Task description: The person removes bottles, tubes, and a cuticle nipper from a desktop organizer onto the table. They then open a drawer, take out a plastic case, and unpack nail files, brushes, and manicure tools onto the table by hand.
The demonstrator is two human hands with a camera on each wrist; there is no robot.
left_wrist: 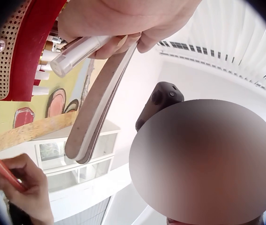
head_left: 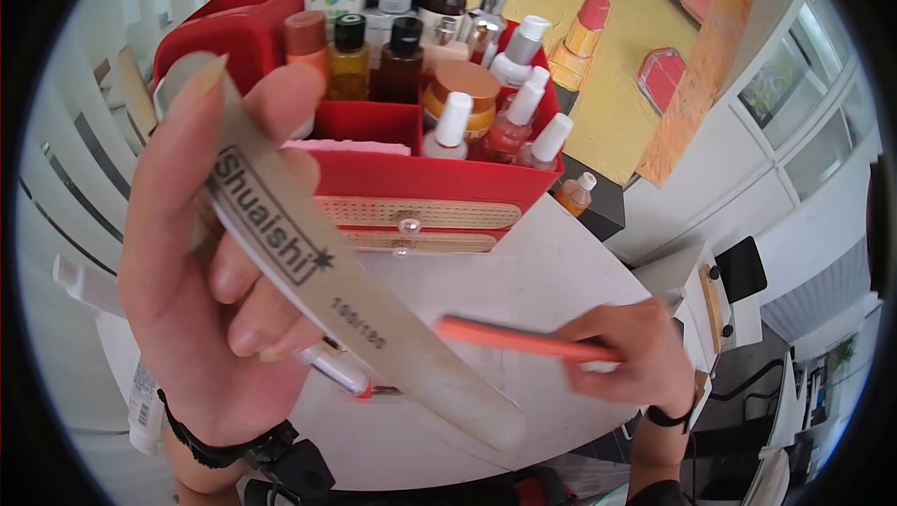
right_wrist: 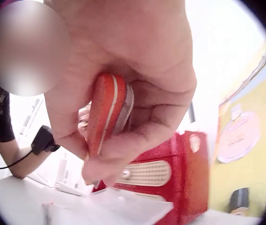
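Note:
In the head view my left hand (head_left: 201,254) is raised at the left, pinching a long grey nail file (head_left: 327,263) printed "Shuaishi 100/180" between thumb and index finger. The left wrist view shows two grey file strips (left_wrist: 93,112) close together, plus a clear-capped tube (left_wrist: 79,54) held by the same hand. My right hand (head_left: 635,352), lower right, grips an orange file or block (head_left: 523,340) that points left over the table. Close up, that orange piece (right_wrist: 105,110) lies between thumb and fingers, beside a greyish-white piece (right_wrist: 127,105).
A red organizer (head_left: 458,184) with bottles, jars and small drawers stands at the back of the white table (head_left: 579,272). A small orange bottle (head_left: 575,193) is at its right. White bottles lie at the far left. A clear plastic sheet (right_wrist: 114,206) is on the table.

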